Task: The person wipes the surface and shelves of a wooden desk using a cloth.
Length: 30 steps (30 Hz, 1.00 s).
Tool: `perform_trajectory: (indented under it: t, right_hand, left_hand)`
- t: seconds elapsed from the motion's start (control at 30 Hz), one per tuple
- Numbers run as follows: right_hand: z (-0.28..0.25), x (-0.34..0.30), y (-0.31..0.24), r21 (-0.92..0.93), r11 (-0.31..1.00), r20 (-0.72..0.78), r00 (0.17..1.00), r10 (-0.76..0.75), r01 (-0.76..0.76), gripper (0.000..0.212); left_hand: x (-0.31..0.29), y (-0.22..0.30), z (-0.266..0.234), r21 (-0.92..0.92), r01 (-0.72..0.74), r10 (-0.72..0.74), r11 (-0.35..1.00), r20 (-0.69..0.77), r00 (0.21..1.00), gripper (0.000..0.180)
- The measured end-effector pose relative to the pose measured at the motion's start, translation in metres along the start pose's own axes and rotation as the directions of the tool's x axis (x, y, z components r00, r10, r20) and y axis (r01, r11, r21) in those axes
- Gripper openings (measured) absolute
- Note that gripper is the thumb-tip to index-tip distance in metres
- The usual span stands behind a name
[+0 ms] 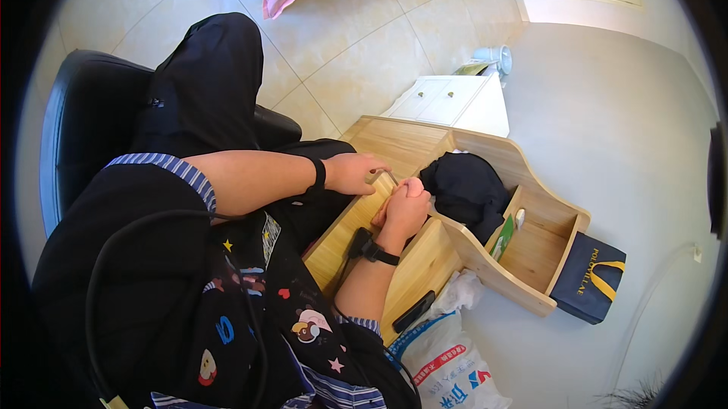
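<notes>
- Clutching a pink cloth [413, 187] near the frame's centre, my right hand [407, 215] was curled shut.
- Just left, my left hand [353, 174] touched the wooden drawer [356, 221], fingers parted.

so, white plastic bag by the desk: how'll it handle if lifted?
The white plastic bag is probably floppy: one end is crumpled. The printed part looks fuller, so it may carry some weight, though its contents don't show. Loose folds suggest sagging, not rolling.
</notes>
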State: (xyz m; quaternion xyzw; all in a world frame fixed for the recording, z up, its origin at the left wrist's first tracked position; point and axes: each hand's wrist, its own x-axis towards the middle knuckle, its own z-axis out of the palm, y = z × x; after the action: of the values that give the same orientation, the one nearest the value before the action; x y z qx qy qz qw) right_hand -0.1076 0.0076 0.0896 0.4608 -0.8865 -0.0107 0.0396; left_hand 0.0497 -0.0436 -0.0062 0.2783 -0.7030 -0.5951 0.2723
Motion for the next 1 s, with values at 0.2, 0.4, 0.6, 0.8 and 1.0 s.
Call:
perform_trajectory:
  t: [0.2,0.4,0.6,0.8,1.0]
  right_hand:
    - [-0.001,-0.001,-0.001,0.0,1.0,-0.004,1.0,0.014,-0.014,0.028]
    - [-0.003,-0.002,-0.004,0.022,0.998,-0.012,0.998,0.057,-0.057,0.027]
    - [-0.004,-0.003,-0.005,0.018,0.999,-0.039,0.999,0.037,-0.037,0.024]
    - [-0.007,-0.005,-0.008,0.029,1.0,-0.025,1.0,0.01,-0.01,0.022]
    - [-0.005,-0.007,-0.006,-0.02,0.997,-0.089,0.993,-0.081,0.079,0.015]
  left_hand:
    - [0.0,-0.004,0.001,-0.016,-0.02,0.02,1.0,-0.002,1.0,0.065]
    - [0.0,-0.004,0.0,-0.036,0.045,-0.044,0.998,0.021,0.999,0.07]
    - [0.001,-0.003,-0.002,-0.103,0.077,-0.074,0.992,0.034,0.997,0.073]
    - [0.001,-0.006,-0.005,-0.145,0.087,-0.075,0.986,0.087,0.993,0.069]
    - [-0.001,-0.012,-0.002,-0.134,0.05,-0.04,0.99,0.08,0.996,0.069]
